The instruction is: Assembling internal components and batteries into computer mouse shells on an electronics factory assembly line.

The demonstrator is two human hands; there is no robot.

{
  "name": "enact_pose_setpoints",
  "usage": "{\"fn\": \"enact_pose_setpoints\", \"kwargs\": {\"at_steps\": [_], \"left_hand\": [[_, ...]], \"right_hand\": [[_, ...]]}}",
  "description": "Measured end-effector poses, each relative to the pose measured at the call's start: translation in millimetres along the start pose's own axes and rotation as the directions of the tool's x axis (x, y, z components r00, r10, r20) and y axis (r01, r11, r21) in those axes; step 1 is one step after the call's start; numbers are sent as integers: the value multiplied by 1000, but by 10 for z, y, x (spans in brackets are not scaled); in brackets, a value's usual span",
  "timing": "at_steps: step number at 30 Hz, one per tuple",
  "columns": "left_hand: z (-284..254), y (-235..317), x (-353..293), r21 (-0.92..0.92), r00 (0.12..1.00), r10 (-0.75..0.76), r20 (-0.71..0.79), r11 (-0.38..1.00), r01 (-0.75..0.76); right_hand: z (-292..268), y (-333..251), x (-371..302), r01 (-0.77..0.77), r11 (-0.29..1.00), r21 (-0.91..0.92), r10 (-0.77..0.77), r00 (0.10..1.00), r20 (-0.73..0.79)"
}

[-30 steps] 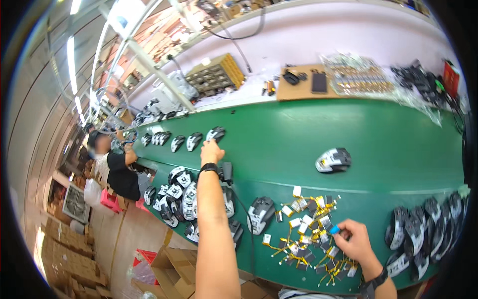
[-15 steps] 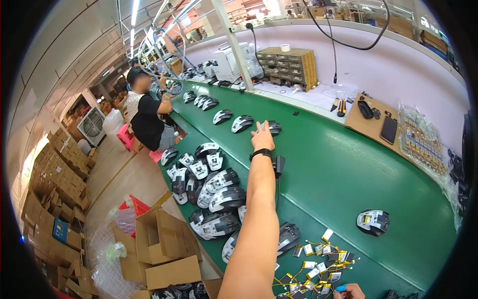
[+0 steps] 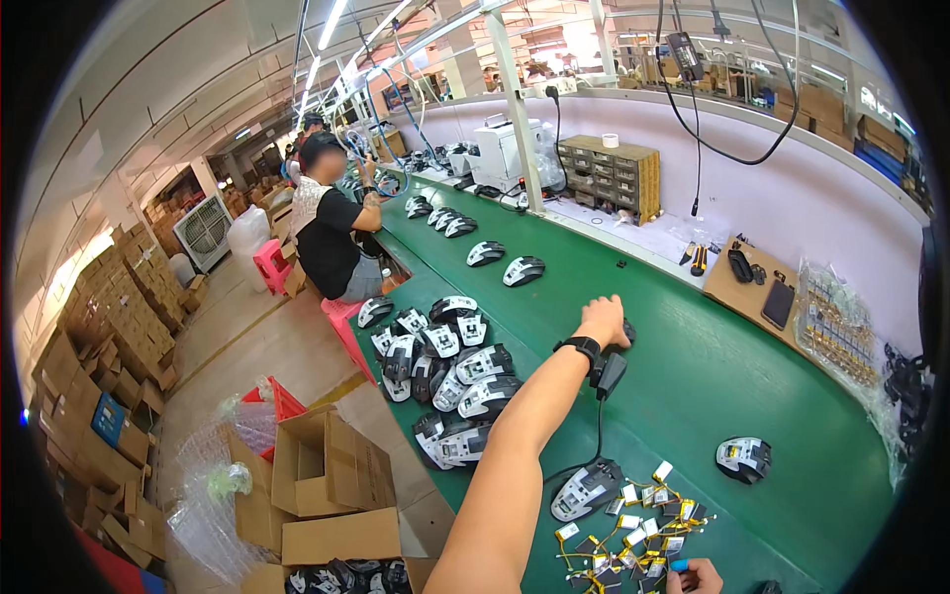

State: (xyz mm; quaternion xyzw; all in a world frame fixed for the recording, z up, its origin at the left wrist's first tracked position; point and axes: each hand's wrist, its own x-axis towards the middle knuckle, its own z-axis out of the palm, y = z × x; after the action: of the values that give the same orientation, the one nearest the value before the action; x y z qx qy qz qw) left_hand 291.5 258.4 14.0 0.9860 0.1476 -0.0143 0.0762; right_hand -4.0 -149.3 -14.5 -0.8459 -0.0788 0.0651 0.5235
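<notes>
My left hand (image 3: 606,322), with a black band on the wrist, reaches across the green bench (image 3: 683,366). Its fingers close over a computer mouse (image 3: 630,331), of which only a dark edge shows. Close under the wrist sits a black block-shaped device (image 3: 610,373) with a cable. My right hand (image 3: 699,575) is at the lower edge, partly cut off, its fingers curled beside a heap of small wired battery packs (image 3: 643,530); a blue cover is on one finger. Whatever it pinches is hidden. An opened mouse (image 3: 586,489) lies left of the batteries, another (image 3: 743,459) to their upper right.
Many grey-black mouse shells (image 3: 465,381) are piled left of my arm. More mice (image 3: 524,270) stand in a line farther up the bench. A person (image 3: 336,223) sits at the far left. An open carton (image 3: 332,465) stands below. Cardboard (image 3: 752,272) bears a phone.
My left hand has drawn the mouse from the end of the line nearer along the bench. The view has shifted. My right hand stays by the batteries.
</notes>
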Motion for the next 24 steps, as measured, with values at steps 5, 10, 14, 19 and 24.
{"fn": "enact_pose_setpoints", "kwargs": {"at_steps": [5,10,14,19,24], "left_hand": [[70,196,-342,-69,990,-93,109,993,101],[-126,256,-509,-169,989,-3,-147,985,-22],[-718,723,-881,-394,892,141,-429,860,-325],[-1334,1043,-1777,-666,829,268,-491,498,-556],[-1277,1150,-2666,-941,853,396,-339,-147,-306]], "right_hand": [[41,72,11,126,987,-104,-127,992,-3],[69,66,45,99,993,64,-97,995,-28],[47,209,34,-5,981,195,16,998,-53],[41,161,45,10,907,420,42,993,-114],[-13,144,33,8,892,452,27,997,-71]]}}
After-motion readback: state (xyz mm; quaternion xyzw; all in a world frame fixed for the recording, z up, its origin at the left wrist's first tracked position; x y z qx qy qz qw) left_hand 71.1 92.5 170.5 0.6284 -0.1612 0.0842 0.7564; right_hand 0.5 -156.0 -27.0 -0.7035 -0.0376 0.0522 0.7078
